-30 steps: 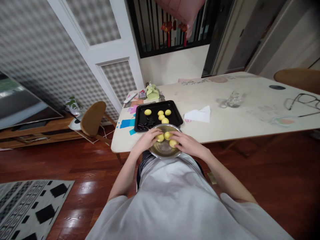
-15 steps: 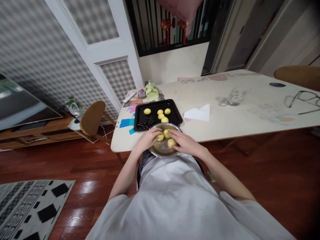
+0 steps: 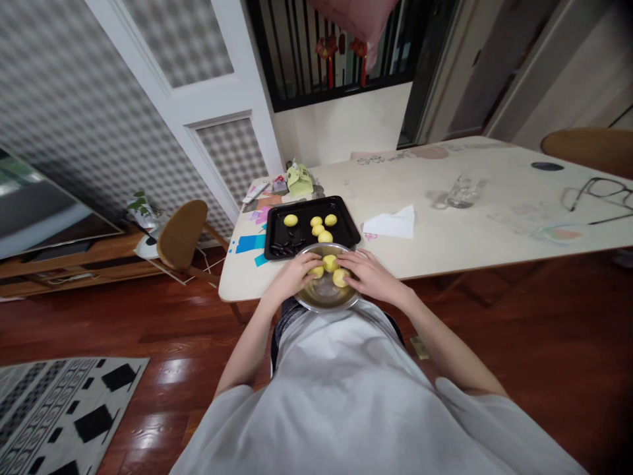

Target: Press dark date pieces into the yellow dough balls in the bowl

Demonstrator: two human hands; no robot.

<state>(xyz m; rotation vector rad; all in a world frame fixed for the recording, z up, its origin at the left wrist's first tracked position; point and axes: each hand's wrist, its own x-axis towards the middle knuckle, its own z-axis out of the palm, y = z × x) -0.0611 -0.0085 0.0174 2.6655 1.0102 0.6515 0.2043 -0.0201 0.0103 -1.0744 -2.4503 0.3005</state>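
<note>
The left hand (image 3: 293, 276) reaches over the left rim of a metal bowl (image 3: 325, 295), its fingers curved down over one yellow fruit (image 3: 316, 271); whether it grips the fruit firmly, I cannot tell. The right hand (image 3: 372, 276) comes over the opposite rim with bent fingers, at a second fruit (image 3: 330, 264) and a third fruit (image 3: 340, 278); its hold cannot be made out either.

All three fruits lie inside the bowl, close together toward its far side. The bowl sits right against the person's white shirt (image 3: 336, 389), at the near edge of the worktop (image 3: 425, 254); what supports it is hidden.

Just beyond, a black tray (image 3: 347, 227) carries five more yellow fruits (image 3: 325, 236), four clustered and one apart to the left, with small dark pieces (image 3: 284, 249) in its near left corner. A white paper (image 3: 390, 223) lies right of the tray, and a green holder (image 3: 299, 180) stands behind it. Farther right are a clear glass (image 3: 463, 193) and eyeglasses (image 3: 604, 190).
</note>
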